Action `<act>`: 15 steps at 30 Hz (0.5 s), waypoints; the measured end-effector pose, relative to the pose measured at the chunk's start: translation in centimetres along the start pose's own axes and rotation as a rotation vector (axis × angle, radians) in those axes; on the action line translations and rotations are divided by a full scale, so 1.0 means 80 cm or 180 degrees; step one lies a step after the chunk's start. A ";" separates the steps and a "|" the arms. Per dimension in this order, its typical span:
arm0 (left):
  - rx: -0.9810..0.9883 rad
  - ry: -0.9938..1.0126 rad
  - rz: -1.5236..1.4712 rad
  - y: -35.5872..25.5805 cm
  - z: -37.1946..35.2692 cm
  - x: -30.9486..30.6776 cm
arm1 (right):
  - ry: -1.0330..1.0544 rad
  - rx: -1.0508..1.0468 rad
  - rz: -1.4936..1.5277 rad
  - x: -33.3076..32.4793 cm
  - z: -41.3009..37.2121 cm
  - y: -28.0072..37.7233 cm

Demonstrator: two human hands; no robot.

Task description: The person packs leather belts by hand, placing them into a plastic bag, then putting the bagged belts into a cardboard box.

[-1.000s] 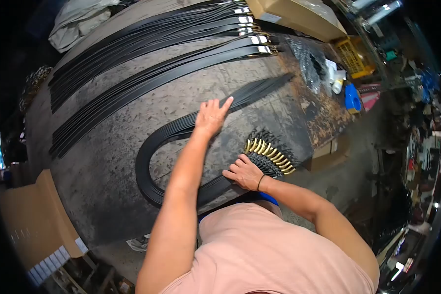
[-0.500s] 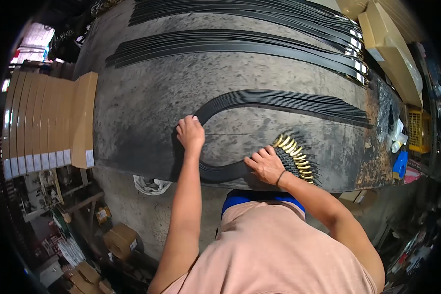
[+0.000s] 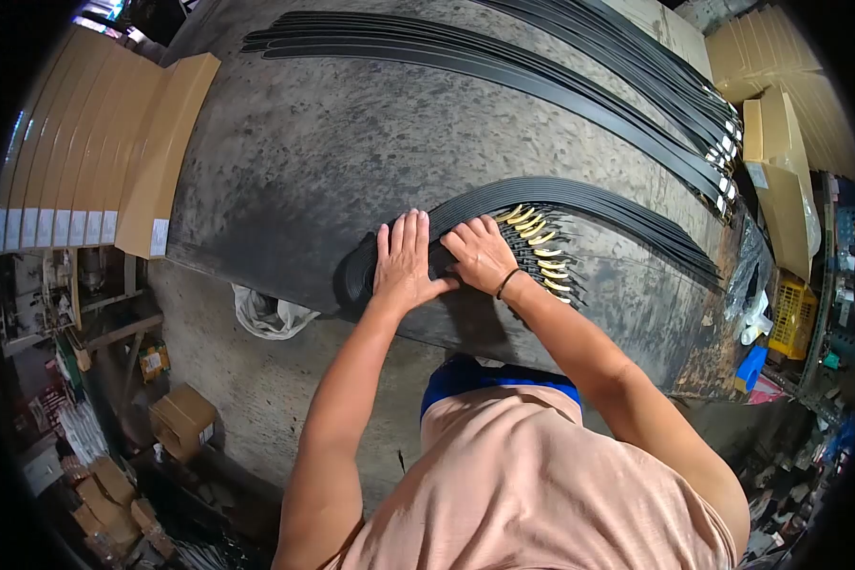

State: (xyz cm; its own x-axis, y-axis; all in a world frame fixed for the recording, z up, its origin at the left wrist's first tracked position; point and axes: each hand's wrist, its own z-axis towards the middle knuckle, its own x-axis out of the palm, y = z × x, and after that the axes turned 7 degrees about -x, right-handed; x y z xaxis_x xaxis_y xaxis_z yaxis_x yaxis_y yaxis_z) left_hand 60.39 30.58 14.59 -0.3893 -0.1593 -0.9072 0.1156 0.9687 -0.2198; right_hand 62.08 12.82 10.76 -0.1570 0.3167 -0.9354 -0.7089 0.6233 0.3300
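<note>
A stack of black belts (image 3: 579,202) lies on the table, bent back on itself in a tight curl at its left end. Gold-coloured buckles (image 3: 540,249) fan out at the folded-back end. My left hand (image 3: 405,261) rests on the curl with its fingers stretched out and the thumb apart, so it is open. Beside it, my right hand (image 3: 482,253) is closed around the belts just left of the buckles. Both palms hide part of the curl.
Further belt bundles (image 3: 503,71) lie across the far side of the table (image 3: 294,171). Tall cardboard boxes (image 3: 166,157) stand in a row at the left. An open carton (image 3: 779,161), a yellow crate (image 3: 790,318) and plastic wrap (image 3: 750,261) are at the right.
My right hand has moved left and away from my body with the buckle end, tightening the wide loop into a curl. My left hand has shifted right, its fingers now straightened.
</note>
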 end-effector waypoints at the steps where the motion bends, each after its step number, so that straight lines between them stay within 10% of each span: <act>1: -0.0018 -0.0007 -0.0022 0.002 0.000 0.006 | 0.0018 -0.0022 -0.0006 0.001 -0.003 0.001; 3: 0.0100 -0.0363 0.0079 0.010 0.004 0.029 | -0.0525 -0.0166 -0.0244 0.000 -0.005 0.004; 15: 0.0270 -0.0857 -0.0466 0.012 -0.006 0.024 | 0.1304 -0.0282 -0.0602 -0.032 0.053 -0.020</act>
State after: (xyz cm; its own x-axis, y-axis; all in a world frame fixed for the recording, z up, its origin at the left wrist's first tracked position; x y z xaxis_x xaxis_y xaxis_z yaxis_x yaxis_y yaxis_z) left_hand 59.35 31.29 12.83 -0.1529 -0.3514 -0.9236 0.1564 0.9142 -0.3738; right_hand 66.53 14.04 13.16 -0.2654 -0.1167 -0.9571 -0.8046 0.5737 0.1532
